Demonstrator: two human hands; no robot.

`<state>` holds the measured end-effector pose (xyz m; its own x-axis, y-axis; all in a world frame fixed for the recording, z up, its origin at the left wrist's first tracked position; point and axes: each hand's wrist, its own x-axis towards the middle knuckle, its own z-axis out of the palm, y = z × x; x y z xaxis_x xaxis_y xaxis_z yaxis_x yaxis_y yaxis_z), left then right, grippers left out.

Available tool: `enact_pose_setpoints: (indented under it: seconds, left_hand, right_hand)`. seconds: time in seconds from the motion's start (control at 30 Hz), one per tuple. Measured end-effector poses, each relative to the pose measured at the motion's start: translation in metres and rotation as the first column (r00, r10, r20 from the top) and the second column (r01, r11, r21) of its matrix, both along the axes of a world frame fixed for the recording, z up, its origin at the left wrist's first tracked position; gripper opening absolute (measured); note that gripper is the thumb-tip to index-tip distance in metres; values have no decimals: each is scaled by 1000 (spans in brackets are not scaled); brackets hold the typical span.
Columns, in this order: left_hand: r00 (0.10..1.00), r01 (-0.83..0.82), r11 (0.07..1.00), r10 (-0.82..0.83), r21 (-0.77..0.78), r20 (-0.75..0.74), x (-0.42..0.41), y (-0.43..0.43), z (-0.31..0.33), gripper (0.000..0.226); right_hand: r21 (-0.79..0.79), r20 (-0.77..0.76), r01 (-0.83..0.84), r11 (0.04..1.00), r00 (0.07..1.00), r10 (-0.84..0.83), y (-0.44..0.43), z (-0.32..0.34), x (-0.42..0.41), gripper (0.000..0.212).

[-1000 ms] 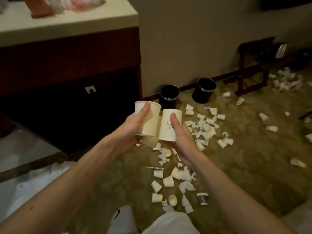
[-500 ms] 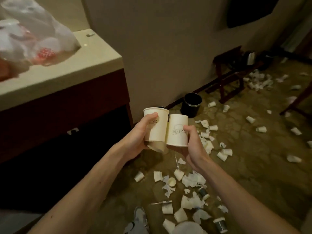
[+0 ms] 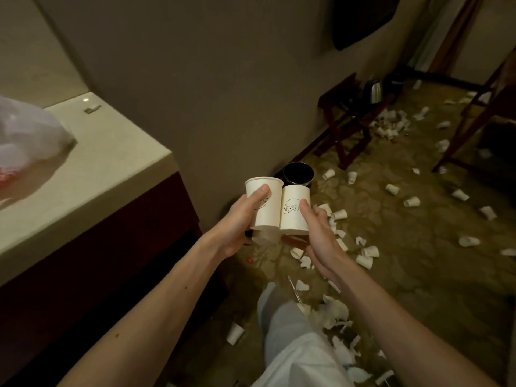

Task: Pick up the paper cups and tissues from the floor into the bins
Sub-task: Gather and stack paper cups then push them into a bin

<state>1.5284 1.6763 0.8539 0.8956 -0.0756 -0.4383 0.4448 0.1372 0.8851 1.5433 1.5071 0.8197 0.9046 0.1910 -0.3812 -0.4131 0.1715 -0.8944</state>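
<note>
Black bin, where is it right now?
In the head view, the black bin stands mid-frame on the floor against the wall, just beyond the held-up paper cups.

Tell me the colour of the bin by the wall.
The bin is black with a shiny rim, seen in the head view.

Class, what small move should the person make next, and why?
Probably reach both hands forward over the black bin and let go. The left hand grips a cup, the right hand a second cup, and the open bin stands just beyond them.
</note>
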Motion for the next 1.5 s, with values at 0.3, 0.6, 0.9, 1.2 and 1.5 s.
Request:
enact_pose_setpoints:
  seconds: [0.3,0.6,0.9,1.2,1.5]
  left_hand:
    - [987,-130,991,131,23,-94,132,22,-87,79]
    - [891,-280,960,247,-32,-380,292,31,-230,59]
    - [812,-346,938,294,-11,-505,419,86,-417,58]
    - [754,-314,947,292,69,-588,494,166,-584,71]
    - [624,-294,942,319,165,-713,499,176,-670,69]
  right_hand:
    - [-104,-81,5,995,997,-14,38,-80,142,28]
    - [-112,-359,6,994,932,-46,56,-216,312,30]
    - [-161,-473,-107,981,881,19,121,-392,441,42]
    - [-62,-553,-249,967,815,174,188,-556,509,43]
    - [-234,-598,-536,811,737,315,211,-644,525,64]
